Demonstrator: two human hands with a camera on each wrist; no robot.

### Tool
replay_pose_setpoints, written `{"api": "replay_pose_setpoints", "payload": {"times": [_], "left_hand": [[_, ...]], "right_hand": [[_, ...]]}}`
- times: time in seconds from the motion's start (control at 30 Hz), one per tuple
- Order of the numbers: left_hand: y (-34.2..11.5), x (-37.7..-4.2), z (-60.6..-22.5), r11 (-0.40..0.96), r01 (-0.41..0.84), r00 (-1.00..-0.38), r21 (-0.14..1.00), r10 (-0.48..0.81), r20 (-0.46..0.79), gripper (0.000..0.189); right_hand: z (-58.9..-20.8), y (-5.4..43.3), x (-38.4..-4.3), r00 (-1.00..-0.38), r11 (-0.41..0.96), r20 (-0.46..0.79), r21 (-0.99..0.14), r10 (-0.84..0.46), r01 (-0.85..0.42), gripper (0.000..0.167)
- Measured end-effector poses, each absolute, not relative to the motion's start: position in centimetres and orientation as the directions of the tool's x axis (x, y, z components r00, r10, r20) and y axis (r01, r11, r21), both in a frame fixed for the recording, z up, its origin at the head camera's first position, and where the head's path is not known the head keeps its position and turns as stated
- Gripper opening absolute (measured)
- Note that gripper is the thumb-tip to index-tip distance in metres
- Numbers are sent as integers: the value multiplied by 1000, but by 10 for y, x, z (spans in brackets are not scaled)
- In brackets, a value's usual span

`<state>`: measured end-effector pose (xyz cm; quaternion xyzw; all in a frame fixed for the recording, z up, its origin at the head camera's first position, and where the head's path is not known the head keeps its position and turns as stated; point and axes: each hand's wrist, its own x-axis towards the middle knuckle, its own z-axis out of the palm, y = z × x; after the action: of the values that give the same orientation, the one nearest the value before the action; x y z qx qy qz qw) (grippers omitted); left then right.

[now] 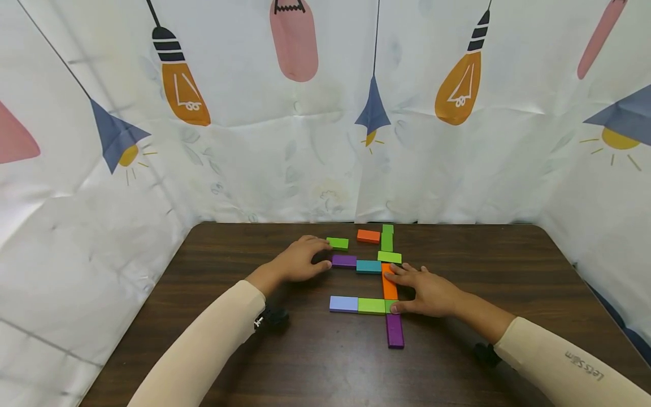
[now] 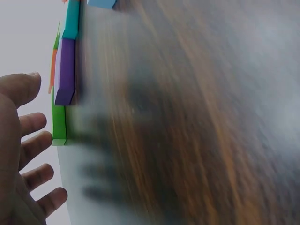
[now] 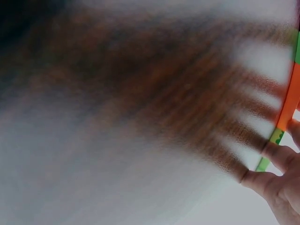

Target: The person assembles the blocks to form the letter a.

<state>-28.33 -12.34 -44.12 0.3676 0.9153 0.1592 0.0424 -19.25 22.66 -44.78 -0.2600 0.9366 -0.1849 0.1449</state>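
Fingers (image 1: 403, 278) extended, gripping nothing: left hand (image 1: 299, 262) beside the far-left green block (image 1: 338, 244), right hand (image 1: 431, 294) over the orange block (image 1: 389, 290) on the worktop (image 1: 224, 339), contact unclear. Reads as alignment work; next move probably calls for light nudges, sparing the adjoining teal block (image 1: 369, 267).

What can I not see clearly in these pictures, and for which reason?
Small green block, head view: partly covered by the right grip.
Long orange block, head view: partly covered by the same grip.
Light blue block, left wrist view: cut off by the top edge.
Lower purple block, right wrist view: mostly cut off by the right edge.
Sleeve lettering, head view: too small to read surely.
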Motion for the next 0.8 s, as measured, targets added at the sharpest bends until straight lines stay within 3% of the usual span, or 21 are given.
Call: {"api": "replay_pose_setpoints", "payload": {"times": [0.4,0.8], "left_hand": [[-144,-275,-444,749,595,-783,289,621,2,53],[-154,-270,-447,748,594,-789,294,613,34,49]], "right_hand": [[-447,227,-192,-821,792,-167,-420,-547,-442,90],[-446,226,-191,-822,793,-169,-424,-544,-438,89]]}}
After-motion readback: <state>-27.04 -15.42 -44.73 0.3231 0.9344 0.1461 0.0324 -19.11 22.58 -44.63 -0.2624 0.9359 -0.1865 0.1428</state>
